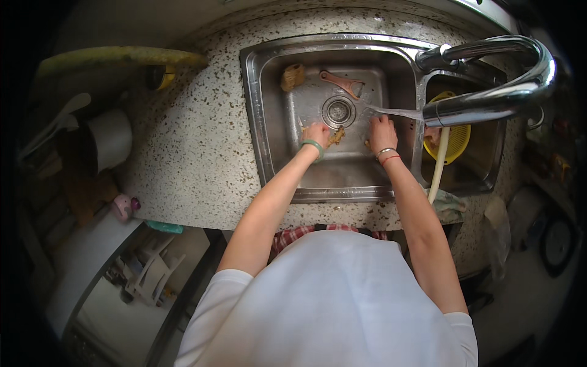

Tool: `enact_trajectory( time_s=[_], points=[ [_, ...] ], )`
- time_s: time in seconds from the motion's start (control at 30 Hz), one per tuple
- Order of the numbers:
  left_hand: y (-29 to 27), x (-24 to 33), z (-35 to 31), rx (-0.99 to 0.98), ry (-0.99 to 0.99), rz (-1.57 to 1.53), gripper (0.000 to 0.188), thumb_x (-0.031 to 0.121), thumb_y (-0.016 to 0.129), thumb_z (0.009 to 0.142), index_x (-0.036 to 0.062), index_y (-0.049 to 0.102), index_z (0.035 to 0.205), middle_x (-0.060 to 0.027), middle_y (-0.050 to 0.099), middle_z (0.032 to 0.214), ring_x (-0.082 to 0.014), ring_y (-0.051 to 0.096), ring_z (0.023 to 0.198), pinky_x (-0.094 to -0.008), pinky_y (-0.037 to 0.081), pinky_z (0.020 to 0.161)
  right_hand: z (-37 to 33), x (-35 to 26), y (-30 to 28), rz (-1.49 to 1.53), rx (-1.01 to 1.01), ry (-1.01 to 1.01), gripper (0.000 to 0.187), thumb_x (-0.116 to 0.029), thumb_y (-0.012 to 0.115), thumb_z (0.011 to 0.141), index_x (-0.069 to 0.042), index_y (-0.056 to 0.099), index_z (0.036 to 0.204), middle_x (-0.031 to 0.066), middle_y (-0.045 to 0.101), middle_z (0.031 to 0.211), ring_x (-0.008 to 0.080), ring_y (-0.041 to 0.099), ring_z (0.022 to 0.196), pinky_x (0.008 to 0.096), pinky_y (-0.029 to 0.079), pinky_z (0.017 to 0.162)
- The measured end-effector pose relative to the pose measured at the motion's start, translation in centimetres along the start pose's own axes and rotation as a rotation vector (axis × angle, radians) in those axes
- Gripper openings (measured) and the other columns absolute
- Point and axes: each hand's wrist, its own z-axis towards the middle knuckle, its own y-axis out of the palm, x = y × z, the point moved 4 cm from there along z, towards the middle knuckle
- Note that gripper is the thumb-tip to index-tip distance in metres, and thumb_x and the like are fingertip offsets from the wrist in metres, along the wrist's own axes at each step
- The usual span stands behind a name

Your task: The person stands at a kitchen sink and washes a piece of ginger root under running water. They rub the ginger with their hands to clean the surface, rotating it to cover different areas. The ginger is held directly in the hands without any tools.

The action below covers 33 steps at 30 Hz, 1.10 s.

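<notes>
Both my hands are down in the steel sink basin [278, 160]. My left hand [316, 133], with a green bangle at its wrist, is closed at a knobby brown piece of ginger [335, 137] that sticks out on its right side. My right hand [383, 129], wearing a bracelet and a red string, has its fingers bent down on the basin floor; a small brown bit shows beside it, and what is under the fingers is hidden. A pinkish peeler [340, 82] lies beyond the drain [338, 112]. Another brown chunk [293, 77] sits in the far left corner.
Water runs from the chrome faucet [489, 107] at the right into the basin. A yellow strainer [455, 144] stands in the smaller right basin, with a pale rod [439, 168] across it. Speckled counter [195, 144] lies left, with a pot [110, 137] farther left.
</notes>
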Motion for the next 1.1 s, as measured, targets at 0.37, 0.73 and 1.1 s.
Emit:
enact_trajectory(
  time_s=[0.37, 0.73, 1.1],
  points=[
    [2.8, -0.8, -2.1, -0.028, -0.252, 0.209, 0.042, 0.026, 0.071, 0.074, 0.0042, 0.05, 0.104, -0.0145, 0.061, 0.101, -0.0298, 0.061, 0.092, -0.0424, 0.045, 0.081, -3.0, 2.5, 3.9, -0.081, -0.221, 0.063, 0.023, -0.021, 0.051, 0.085, -0.009, 0.061, 0.102, 0.0079, 0.051, 0.118, 0.0267, 0.042, 0.12, 0.042, 0.04, 0.094],
    [-3.0, 10.2, -3.1, 0.244, 0.175, -0.345, 0.039, 0.03, 0.059, 0.082, 0.0083, 0.056, 0.113, -0.0174, 0.065, 0.087, -0.0332, 0.063, 0.08, -0.0398, 0.049, 0.072, 1.7, -3.3, 0.5, 1.538, -0.115, 0.386, 0.031, -0.023, 0.056, 0.088, 0.0, 0.055, 0.109, -0.0011, 0.058, 0.074, 0.0056, 0.052, 0.066, 0.019, 0.04, 0.057],
    [-6.3, 10.1, -0.7, 0.27, 0.151, -0.671, 0.037, 0.039, 0.061, 0.085, 0.0033, 0.053, 0.092, -0.0067, 0.057, 0.063, -0.0173, 0.056, 0.061, -0.0329, 0.044, 0.055, -0.3, -5.9, -3.1, 1.539, -0.155, 0.165, 0.018, -0.015, 0.054, 0.09, 0.002, 0.051, 0.095, 0.0051, 0.06, 0.075, 0.011, 0.058, 0.064, 0.0258, 0.048, 0.049]
  ],
)
